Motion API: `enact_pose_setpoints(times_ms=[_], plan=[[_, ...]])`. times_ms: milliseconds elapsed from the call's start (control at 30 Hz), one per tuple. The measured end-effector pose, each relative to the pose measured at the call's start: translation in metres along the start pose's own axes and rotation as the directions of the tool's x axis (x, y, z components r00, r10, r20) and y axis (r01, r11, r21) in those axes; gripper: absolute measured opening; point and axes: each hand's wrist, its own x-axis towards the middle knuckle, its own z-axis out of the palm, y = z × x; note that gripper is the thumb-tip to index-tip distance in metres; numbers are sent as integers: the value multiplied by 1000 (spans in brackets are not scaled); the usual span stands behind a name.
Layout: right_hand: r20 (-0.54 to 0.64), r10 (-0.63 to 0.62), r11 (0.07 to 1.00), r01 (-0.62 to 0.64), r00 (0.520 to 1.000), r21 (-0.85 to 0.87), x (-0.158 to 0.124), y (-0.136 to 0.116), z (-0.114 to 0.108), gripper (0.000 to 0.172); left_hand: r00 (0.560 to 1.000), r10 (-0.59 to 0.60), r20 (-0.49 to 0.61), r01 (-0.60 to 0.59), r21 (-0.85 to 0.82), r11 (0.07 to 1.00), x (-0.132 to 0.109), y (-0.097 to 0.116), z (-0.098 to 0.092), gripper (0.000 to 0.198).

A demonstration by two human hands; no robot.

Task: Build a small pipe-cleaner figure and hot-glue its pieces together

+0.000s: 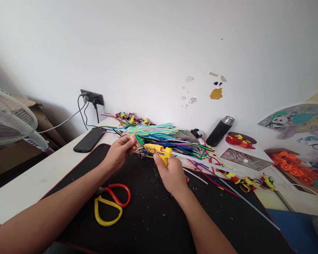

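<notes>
My left hand [122, 150] pinches a small green and pink piece [137, 139] between thumb and fingers. Wrapped round the handle of a yellow glue gun [155, 149] is my right hand [173, 173]. The gun's nozzle points left, close beside the small piece; whether they touch cannot be made out. A long translucent glue stick [196, 159] sticks out of the gun's back. Behind both hands lies a pile of coloured pipe cleaners [159, 131]. Scissors [112, 204] with one red and one yellow handle lie on the black mat [148, 225] below my left hand.
A phone [89, 140] lies at the left, near a wall socket [92, 97] with cables and a fan [10, 116]. A black flask [219, 131] and a box [245, 158] stand back right. Small colourful figures [257, 182] lie at right; others are by the wall.
</notes>
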Motion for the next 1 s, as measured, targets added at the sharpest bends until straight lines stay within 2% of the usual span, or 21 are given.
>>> enact_pose_setpoints(times_ms=[133,233,400,600,867,1000], plan=[[31,18,1000,-17,999,-22,0,1,1,46,1000,9,1,-9,-8,1000,-1,3,1,39],[103,26,998,-19,994,-68,0,1,2,43,999,34,-13,-34,-25,999,1,5,-1,40],[200,44,978,-1,979,-208,-2,-1,4,40,995,52,-90,-59,-76,995,8,7,-8,43],[273,-66,945,148,960,-292,-5,-5,4,35,992,50,-112,-61,-99,993,11,8,-11,42],[420,-118,904,273,900,-329,-9,-7,15,29,995,42,-91,-50,-92,995,10,7,-10,40],[463,-103,902,278,880,-329,-9,-3,19,32,997,35,-63,-39,-65,997,9,6,-11,38]])
